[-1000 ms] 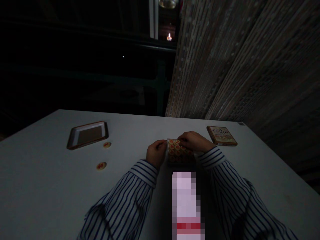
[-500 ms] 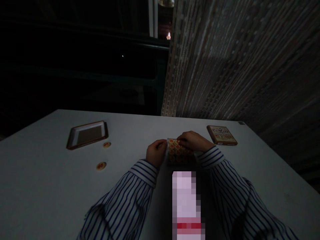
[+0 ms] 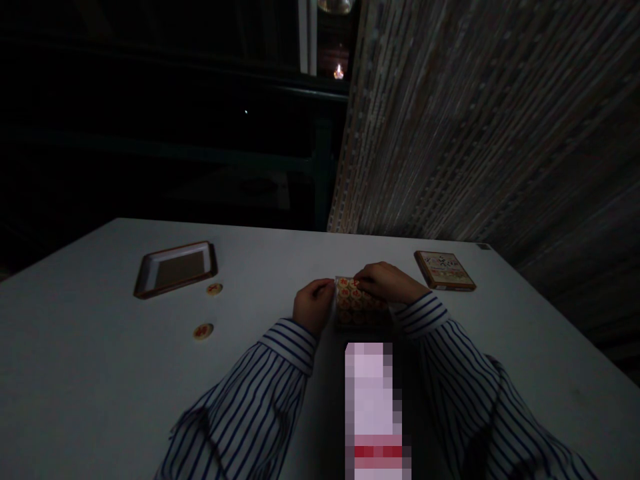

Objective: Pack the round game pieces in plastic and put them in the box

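In front of me lies a clear-edged box point(image 3: 365, 327) of Chinese chess pieces point(image 3: 345, 293), round and pale with red characters, packed in rows. My left hand point(image 3: 314, 305) is closed, its fingertips pinching the box's left edge. Over the far right part of the box is my right hand point(image 3: 384, 281), thumb and fingers together on a chess piece point(image 3: 356, 283) in the back row. That hand hides several pieces under it. Two loose pieces lie to the left on the table, a nearer chess piece point(image 3: 203, 331) and a farther chess piece point(image 3: 215, 289).
A shallow brown-rimmed lid or tray point(image 3: 142, 287) lies at the far left of the white table point(image 3: 265, 267). At the far right is a flat printed box point(image 3: 444, 270). A string curtain point(image 3: 425, 120) hangs behind the table's right side. The room is dim.
Both hands stay almost in place at the box. The view shifts very slightly; the loose pieces and the other boxes have not moved.
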`<state>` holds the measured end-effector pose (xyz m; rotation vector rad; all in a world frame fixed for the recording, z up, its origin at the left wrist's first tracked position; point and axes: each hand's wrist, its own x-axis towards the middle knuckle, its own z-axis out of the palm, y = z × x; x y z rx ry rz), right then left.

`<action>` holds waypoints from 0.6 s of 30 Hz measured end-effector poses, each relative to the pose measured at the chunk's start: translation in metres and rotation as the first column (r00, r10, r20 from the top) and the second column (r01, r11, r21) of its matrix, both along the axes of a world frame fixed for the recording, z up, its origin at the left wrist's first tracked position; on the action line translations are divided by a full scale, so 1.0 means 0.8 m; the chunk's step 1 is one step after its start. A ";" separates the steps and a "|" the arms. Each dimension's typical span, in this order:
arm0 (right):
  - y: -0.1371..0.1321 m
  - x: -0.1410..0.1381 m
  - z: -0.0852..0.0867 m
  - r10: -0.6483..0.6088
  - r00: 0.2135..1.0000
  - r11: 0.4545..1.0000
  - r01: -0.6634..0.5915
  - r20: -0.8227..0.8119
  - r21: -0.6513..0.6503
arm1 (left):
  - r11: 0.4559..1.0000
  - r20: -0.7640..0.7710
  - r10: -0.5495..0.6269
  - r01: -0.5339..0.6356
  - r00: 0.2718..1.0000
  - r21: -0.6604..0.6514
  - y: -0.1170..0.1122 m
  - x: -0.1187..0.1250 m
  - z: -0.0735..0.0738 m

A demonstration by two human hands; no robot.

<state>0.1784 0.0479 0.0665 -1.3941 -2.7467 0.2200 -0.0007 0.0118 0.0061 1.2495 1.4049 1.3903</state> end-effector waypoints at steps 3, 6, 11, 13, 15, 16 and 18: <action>0.000 0.000 -0.001 -0.005 1.000 1.000 0.005 0.001 0.000 | 1.000 -0.017 -0.007 0.007 1.000 0.005 0.000 -0.001 -0.001; 0.001 0.001 -0.003 0.006 1.000 1.000 -0.006 0.004 0.002 | 1.000 -0.027 -0.016 0.016 1.000 0.014 0.000 -0.002 -0.001; 0.003 0.001 -0.005 0.012 1.000 1.000 -0.012 0.007 0.009 | 1.000 -0.009 -0.003 0.003 1.000 0.011 -0.001 -0.001 0.001; 0.003 0.001 -0.005 0.011 1.000 1.000 -0.012 0.008 0.010 | 1.000 -0.008 -0.002 0.002 1.000 0.016 0.000 -0.001 0.001; 0.003 0.001 -0.005 0.009 1.000 1.000 -0.009 0.006 0.010 | 1.000 -0.006 -0.003 0.003 1.000 0.024 0.000 0.000 0.000; 0.003 0.001 -0.005 0.009 1.000 1.000 -0.009 0.004 0.009 | 1.000 -0.003 -0.003 0.003 1.000 0.023 0.000 0.000 0.000; 0.002 0.001 -0.004 0.013 1.000 1.000 -0.013 0.000 0.006 | 1.000 0.002 -0.004 0.004 1.000 0.013 0.000 0.000 0.000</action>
